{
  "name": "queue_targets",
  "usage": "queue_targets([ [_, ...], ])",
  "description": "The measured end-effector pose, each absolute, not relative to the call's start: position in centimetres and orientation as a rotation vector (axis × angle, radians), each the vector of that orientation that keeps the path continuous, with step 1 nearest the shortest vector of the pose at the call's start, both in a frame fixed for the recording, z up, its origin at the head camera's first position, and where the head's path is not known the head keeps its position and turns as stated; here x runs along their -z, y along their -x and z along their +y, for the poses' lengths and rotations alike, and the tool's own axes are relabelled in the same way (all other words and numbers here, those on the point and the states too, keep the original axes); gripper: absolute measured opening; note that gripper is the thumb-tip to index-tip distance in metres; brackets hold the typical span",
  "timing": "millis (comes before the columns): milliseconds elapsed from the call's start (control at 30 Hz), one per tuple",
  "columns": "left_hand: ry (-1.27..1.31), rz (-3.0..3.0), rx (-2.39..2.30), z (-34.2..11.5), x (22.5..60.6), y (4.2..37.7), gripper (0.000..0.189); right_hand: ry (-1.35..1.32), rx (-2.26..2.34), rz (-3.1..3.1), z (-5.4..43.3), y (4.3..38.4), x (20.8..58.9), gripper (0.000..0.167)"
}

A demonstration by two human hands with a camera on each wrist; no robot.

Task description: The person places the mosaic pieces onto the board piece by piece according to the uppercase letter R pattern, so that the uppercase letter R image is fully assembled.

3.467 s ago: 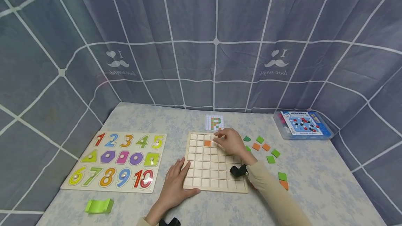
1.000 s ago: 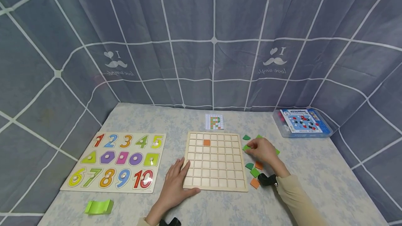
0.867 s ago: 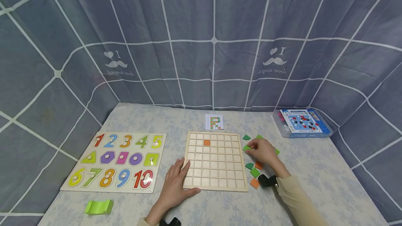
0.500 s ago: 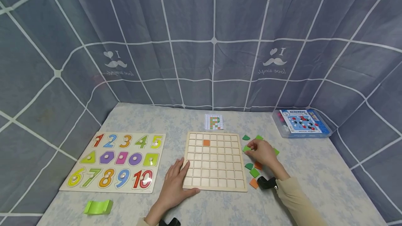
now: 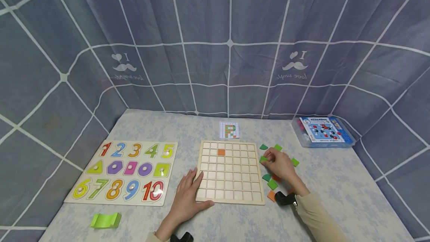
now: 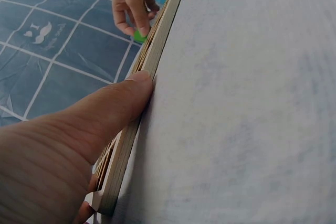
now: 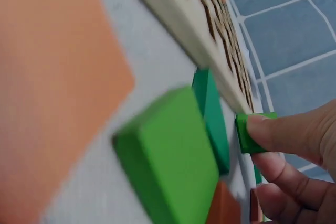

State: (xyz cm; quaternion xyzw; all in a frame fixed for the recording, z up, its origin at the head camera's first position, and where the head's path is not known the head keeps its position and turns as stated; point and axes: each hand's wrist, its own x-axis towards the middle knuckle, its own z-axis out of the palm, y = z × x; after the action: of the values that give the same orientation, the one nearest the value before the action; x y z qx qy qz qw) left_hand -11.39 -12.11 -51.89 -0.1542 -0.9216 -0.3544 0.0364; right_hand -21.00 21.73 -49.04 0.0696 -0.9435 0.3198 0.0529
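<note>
- From my feed, the green square tile (image 5: pixel 263 159) in the right hand's (image 5: pixel 279 163) pinch looks smooth and mostly matt.
- Nearer my right wrist camera than that pinch, I read the orange tile (image 7: pixel 58 87) as matt.
- Touching the left hand (image 5: pixel 188 197): grid board (image 5: pixel 235 176), pale bare wood.
- Far left of the pinch: number puzzle board (image 5: pixel 106 161), glossy.
- Beyond it, rightward: storage case (image 5: pixel 322 145), clear shiny plastic.
- Beyond it, leftward: pattern card (image 5: pixel 229 130), apparently paper.
- Below it: tablecloth (image 5: pixel 336 182), matt.
- Behind: curtain (image 5: pixel 228 66), creased cloth.
</note>
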Motion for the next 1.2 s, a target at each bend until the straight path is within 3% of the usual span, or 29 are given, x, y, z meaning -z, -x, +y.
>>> queue_targets([
  [533,0.474,-2.837,1.088,-12.1,51.8,11.4,0.095,-0.402,-1.200,-2.686,15.3,22.2,47.4,0.015],
  [1200,0.476,-2.838,1.054,-12.1,51.9,11.4,0.094,-0.599,-1.172,-2.789,9.5,23.3,48.9,0.013],
])
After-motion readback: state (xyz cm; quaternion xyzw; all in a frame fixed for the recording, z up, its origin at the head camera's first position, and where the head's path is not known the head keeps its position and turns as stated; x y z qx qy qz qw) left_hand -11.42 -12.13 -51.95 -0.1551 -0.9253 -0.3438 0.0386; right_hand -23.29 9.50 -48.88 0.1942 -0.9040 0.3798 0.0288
